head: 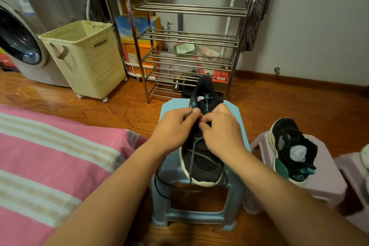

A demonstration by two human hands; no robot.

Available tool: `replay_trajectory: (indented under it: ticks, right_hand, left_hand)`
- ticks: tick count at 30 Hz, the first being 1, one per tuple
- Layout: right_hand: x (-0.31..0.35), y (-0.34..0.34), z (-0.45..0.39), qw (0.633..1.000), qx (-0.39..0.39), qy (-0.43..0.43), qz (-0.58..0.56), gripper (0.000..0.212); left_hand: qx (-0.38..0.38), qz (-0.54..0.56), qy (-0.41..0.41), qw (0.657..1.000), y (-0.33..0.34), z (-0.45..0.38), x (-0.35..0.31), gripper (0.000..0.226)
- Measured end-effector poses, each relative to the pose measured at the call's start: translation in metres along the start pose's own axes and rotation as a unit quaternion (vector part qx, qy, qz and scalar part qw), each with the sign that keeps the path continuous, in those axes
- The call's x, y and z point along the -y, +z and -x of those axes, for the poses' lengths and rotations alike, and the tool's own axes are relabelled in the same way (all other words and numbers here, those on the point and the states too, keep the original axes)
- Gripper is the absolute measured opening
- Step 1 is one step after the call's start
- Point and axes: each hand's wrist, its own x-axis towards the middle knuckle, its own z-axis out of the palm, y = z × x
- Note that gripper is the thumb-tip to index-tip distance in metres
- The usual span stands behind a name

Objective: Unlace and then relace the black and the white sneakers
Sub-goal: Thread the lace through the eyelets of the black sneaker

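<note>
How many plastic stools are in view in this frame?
3. A blue stool at centre under the sneaker being laced; a pale stool to its right holding the second black sneaker; a third stool cut off at the right edge. Others may be out of frame.

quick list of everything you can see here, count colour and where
black sneaker: 1, black with pale sole, on the blue stool, toe toward the camera
lace: 1, dark grey, partly threaded, ends hanging over the stool's front
blue stool: 1, light blue, centre floor
second sneaker: 1, black with teal and cream, on the lilac stool
lilac stool: 1, pale lilac, right of the blue stool
laundry basket: 1, cream, left of the rack
shoe rack: 1, metal, against the wall
washing machine: 1, grey, far left
bed cover: 1, pink striped, lower left
left hand: 1, pinching the lace
right hand: 1, fingers curled at the lace
</note>
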Motion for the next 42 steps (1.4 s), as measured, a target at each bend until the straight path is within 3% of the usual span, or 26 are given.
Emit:
replay_trajectory:
  ticks: [3,4,6,8,9,10,11,13,14,17,22,24,25,27,29,30,31,32,34,36,38,40,42]
  right_hand:
    - [-0.017,-0.023,0.003,0.995,-0.064,0.022,-0.071,0.009]
    - [-0.034,-0.035,0.0,0.992,-0.083,0.072,-0.054,0.011]
    - [-0.08,-0.06,-0.01,0.96,-0.094,0.26,-0.044,0.014]
    - [-0.11,-0.085,-0.006,0.905,-0.018,0.423,0.03,0.013]
    - [-0.116,-0.09,-0.004,0.892,0.029,0.442,0.089,0.014]
    - [-0.117,-0.09,-0.002,0.897,0.054,0.415,0.139,0.012]
    - [-0.111,-0.084,-0.003,0.927,0.045,0.341,0.152,0.014]
    - [-0.085,-0.066,-0.007,0.987,0.005,0.137,0.078,0.026]
    - [-0.066,-0.057,-0.007,0.999,0.015,0.039,0.023,0.027]
    - [-0.031,-0.026,0.001,0.992,0.026,-0.122,0.021,0.026]
    - [-0.031,-0.019,-0.001,0.968,-0.025,-0.212,0.135,0.008]
    - [-0.036,-0.026,-0.001,0.971,-0.062,-0.19,0.131,0.012]
    - [-0.043,-0.034,-0.001,0.983,-0.094,-0.116,0.108,0.012]
    - [-0.082,-0.059,-0.008,0.979,-0.136,0.134,0.074,0.011]
    - [-0.128,-0.087,-0.006,0.924,-0.077,0.358,0.109,0.015]
    - [-0.141,-0.095,-0.002,0.897,-0.019,0.415,0.148,0.017]
    - [-0.146,-0.096,-0.001,0.888,0.029,0.425,0.17,0.018]
    - [-0.144,-0.091,-0.001,0.902,0.049,0.393,0.169,0.018]
    - [-0.124,-0.07,-0.007,0.967,0.04,0.238,0.085,0.029]
    - [-0.08,-0.055,-0.008,0.99,0.077,0.108,-0.054,0.037]
    - [-0.052,-0.034,-0.002,0.985,0.128,0.058,-0.095,0.035]
    - [-0.046,-0.026,0.002,0.992,0.111,0.043,-0.046,0.019]
    - [-0.052,-0.036,-0.001,0.995,0.083,0.045,-0.026,0.022]
  left_hand:
    - [-0.004,-0.039,-0.012,0.999,-0.009,-0.004,0.003,0.046]
    - [-0.007,-0.043,-0.016,0.999,-0.013,-0.005,0.005,0.049]
    - [-0.014,-0.03,-0.026,0.999,-0.018,-0.006,0.007,0.056]
    - [0.0,-0.004,-0.031,1.0,-0.019,-0.004,0.008,0.058]
    - [0.011,0.006,-0.029,0.999,-0.016,-0.002,0.007,0.057]
    - [0.018,0.014,-0.029,0.999,-0.013,-0.001,0.007,0.055]
    - [0.02,0.02,-0.03,0.999,-0.01,0.0,0.006,0.054]
    - [0.016,0.037,-0.043,0.998,-0.006,-0.001,0.005,0.055]
    - [0.014,0.045,-0.046,0.998,-0.005,-0.002,0.004,0.056]
    - [0.006,0.058,-0.043,0.997,-0.004,-0.003,0.003,0.057]
    - [-0.006,-0.023,-0.01,1.0,-0.002,-0.004,0.001,0.06]
    - [-0.017,-0.059,0.003,0.998,-0.004,-0.004,0.001,0.062]
    - [-0.022,-0.073,0.005,0.997,-0.007,-0.005,0.001,0.063]
    - [-0.029,-0.081,-0.001,0.996,-0.015,-0.005,0.004,0.063]
    - [-0.029,-0.065,-0.005,0.997,-0.022,-0.004,0.007,0.066]
    - [-0.025,-0.052,-0.005,0.998,-0.022,-0.004,0.007,0.067]
    - [-0.019,-0.042,-0.005,0.999,-0.021,-0.004,0.006,0.068]
    - [-0.012,-0.036,-0.004,0.999,-0.018,-0.003,0.006,0.067]
    - [-0.008,-0.02,-0.01,1.0,-0.012,-0.003,0.001,0.064]
    - [-0.011,-0.002,-0.019,1.0,-0.008,-0.003,-0.001,0.063]
    - [-0.018,0.006,-0.023,1.0,-0.007,-0.002,0.0,0.064]
    - [-0.026,-0.009,-0.017,0.999,-0.006,-0.002,0.002,0.063]
    - [-0.025,-0.05,-0.007,0.998,-0.008,-0.001,0.001,0.062]
